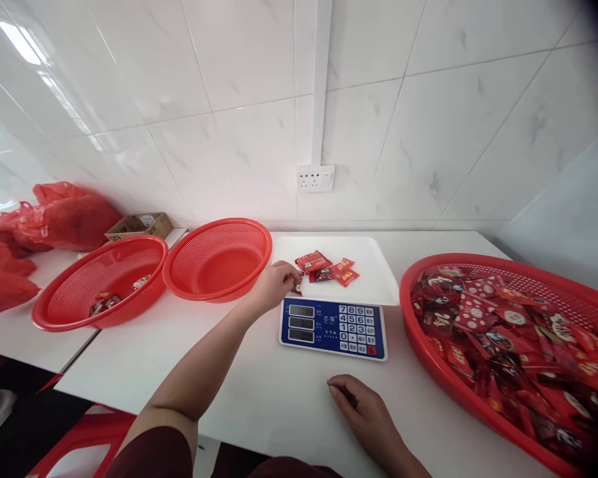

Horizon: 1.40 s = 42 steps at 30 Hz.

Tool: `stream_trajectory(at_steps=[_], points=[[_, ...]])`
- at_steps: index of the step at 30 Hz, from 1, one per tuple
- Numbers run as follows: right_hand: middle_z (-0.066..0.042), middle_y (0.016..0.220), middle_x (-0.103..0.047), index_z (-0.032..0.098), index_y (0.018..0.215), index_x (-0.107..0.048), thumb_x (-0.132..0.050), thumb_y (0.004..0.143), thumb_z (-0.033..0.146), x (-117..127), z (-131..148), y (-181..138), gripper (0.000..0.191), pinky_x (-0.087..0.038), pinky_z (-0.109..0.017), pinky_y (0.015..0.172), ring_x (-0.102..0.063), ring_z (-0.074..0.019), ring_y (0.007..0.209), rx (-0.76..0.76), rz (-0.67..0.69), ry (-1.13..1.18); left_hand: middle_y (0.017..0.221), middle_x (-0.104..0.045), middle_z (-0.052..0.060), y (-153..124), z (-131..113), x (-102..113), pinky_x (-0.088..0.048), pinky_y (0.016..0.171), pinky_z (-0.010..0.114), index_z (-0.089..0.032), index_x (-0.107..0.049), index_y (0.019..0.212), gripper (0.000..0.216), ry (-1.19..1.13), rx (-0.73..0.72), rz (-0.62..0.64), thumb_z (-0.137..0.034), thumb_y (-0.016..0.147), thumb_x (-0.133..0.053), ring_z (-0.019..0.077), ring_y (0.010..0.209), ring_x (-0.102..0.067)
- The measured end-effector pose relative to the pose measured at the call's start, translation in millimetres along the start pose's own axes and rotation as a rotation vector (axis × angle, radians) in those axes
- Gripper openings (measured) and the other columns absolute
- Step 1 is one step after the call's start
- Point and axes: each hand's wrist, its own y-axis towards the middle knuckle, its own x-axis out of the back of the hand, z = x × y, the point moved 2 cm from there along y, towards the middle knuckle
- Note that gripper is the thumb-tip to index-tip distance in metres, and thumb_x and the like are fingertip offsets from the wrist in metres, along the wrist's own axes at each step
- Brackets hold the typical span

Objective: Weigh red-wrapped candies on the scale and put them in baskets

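My left hand [279, 284] is at the left edge of the scale's white tray [369, 255], its fingers pinched on a small red snack packet [298, 284]. Beside it on the tray lie several more red packets [346, 271]. In front of the tray is the blue keypad panel [331, 328] of the digital scale, its small displays lit too dimly to read surely. My right hand [361, 411] rests on the white table below the panel, fingers loosely curled with nothing seen in them.
A large red basket [408, 318] heaped with red packets stands at the right. To the left are a red basket [216, 275] with nothing seen inside and another basket [54, 318] with a few packets. Red plastic bags [74, 216] and a cardboard box [147, 226] sit behind.
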Motion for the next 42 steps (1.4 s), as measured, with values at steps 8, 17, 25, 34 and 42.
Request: stream_trajectory(at_steps=[8,17,25,34,42], points=[[-0.005,0.085,-0.069,0.022,0.084,-0.063,-0.045,0.086,0.038,0.9,1.6,0.3,0.024,-0.050,-0.029,0.071,-0.063,-0.0190,0.078,-0.002,0.018,-0.020,0.097,-0.064,0.005,-9.1,26.8,50.4,-0.049,0.075,0.029,-0.020,-0.062,0.080,0.022,0.112,0.001,-0.419,-0.010,0.082,-0.043,0.0172,0.091,-0.059],[-0.006,0.101,-0.067,0.023,0.099,-0.064,-0.044,0.087,0.038,36.0,40.2,43.8,0.028,-0.051,-0.029,0.068,-0.063,-0.0196,0.088,0.124,-0.068,-0.138,0.120,-0.059,0.008,22.9,11.4,-0.2,-0.038,0.098,0.038,-0.019,-0.055,0.117,0.035,0.216,-0.108,0.064,-0.032,0.085,-0.052,0.0243,0.117,-0.045],[-0.006,0.117,-0.063,0.019,0.114,-0.061,-0.050,0.080,0.012,71.9,80.4,146.9,0.036,-0.038,-0.040,0.098,-0.050,-0.0250,0.112,0.310,-0.247,-0.638,0.102,-0.065,0.010,57.5,4.1,-27.7,-0.043,0.088,0.038,-0.018,-0.060,0.106,0.030,0.069,-0.053,0.159,-0.013,0.077,-0.052,0.0268,0.100,-0.058],[-0.008,0.105,-0.068,0.019,0.100,-0.067,-0.050,0.082,0.012,65.6,75.8,169.7,0.026,-0.038,-0.040,0.092,-0.054,-0.0256,0.103,0.295,-0.153,-0.726,0.092,-0.067,0.009,34.0,37.8,17.1,-0.052,0.072,0.033,-0.015,-0.036,0.131,0.044,-0.423,0.214,-0.010,-0.014,0.087,-0.033,0.0170,0.079,-0.065],[-0.009,0.099,-0.067,0.019,0.112,-0.059,-0.032,0.092,0.023,56.6,99.5,174.0,0.033,-0.043,-0.038,0.079,-0.059,-0.0255,0.091,0.219,-0.173,-0.593,0.104,-0.066,0.009,-5.7,57.3,55.6,-0.054,0.073,0.030,-0.018,-0.057,0.112,0.031,-0.590,0.200,-0.083,-0.030,0.088,-0.041,0.0165,0.086,-0.065]])
